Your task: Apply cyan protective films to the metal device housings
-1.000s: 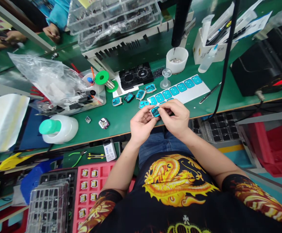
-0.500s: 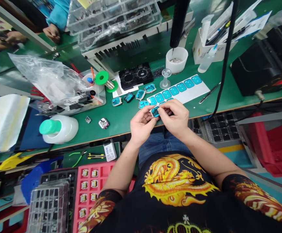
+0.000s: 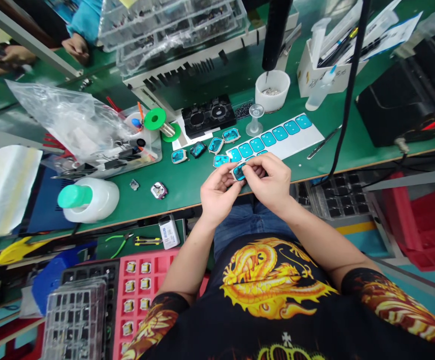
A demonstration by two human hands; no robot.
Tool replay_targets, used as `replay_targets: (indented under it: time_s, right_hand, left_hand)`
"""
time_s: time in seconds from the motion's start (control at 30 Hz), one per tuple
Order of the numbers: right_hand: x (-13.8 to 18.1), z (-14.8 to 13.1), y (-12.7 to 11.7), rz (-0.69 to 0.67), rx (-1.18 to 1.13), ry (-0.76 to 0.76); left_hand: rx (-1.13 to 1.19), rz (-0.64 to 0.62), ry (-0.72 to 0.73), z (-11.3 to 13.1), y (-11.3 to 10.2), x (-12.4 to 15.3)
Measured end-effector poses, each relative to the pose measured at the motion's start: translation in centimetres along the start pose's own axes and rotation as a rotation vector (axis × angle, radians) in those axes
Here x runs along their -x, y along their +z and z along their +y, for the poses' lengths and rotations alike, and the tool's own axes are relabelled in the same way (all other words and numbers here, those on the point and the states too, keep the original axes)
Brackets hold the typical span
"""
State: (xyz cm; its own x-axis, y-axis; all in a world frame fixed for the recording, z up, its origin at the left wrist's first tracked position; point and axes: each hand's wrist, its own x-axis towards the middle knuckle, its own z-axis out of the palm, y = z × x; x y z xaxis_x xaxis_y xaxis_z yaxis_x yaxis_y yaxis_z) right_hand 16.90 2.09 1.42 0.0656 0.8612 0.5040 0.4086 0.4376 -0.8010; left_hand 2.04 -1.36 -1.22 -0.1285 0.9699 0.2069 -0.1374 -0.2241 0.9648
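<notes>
Blue covers the upper face of a small pale-rimmed case [image 3: 239, 172], held over the front edge of the green bench [image 3: 187, 182]. The left hand [image 3: 217, 192] clamps it from the left between thumb and fingers; the right hand [image 3: 271, 181] is closed on its right side, thumb laid on the blue face. Whether any film lies flat beneath that thumb is too small to tell. Just beyond the fingers, a white sheet [image 3: 309, 139] carries a row of blue rounded squares [image 3: 268, 139], its near left part screened by the hands. Beside its left end lie four more pale-rimmed cases [image 3: 215, 145] and one dark-rimmed case [image 3: 197, 149], all blue-faced. Tweezers [image 3: 324, 142] lie near the sheet's right end, and a clear stand [image 3: 255, 120] is upright behind it. Farther out are a black tray [image 3: 208, 117], a white cup [image 3: 277, 97] and a green-ended spool [image 3: 155, 119]. Well to the left stands a white bottle [image 3: 103, 200] with a green cap [image 3: 75, 196]; at the far upper left, a co-worker's hand [image 3: 76, 48] emerges from a blue sleeve [image 3: 86, 22].
</notes>
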Motion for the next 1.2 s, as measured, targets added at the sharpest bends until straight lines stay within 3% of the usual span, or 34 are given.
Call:
replay_targets:
  time_s: [0.33, 0.73, 1.2]
  right_hand:
    - [-0.03, 0.01, 0.02, -0.021, 0.008, 0.046]
    - [0.25, 0.36, 0.05, -0.038, 0.009, 0.092]
    - [0.35, 0.63, 0.18, -0.055, -0.090, 0.171]
  left_hand:
    - [-0.063, 0.020, 0.072, -0.61, 0.14, 0.25]
    - [-0.327, 0.041, 0.233, -0.68, 0.28, 0.67]
    - [-0.355, 0.056, 0.247, -0.84, 0.22, 0.70]
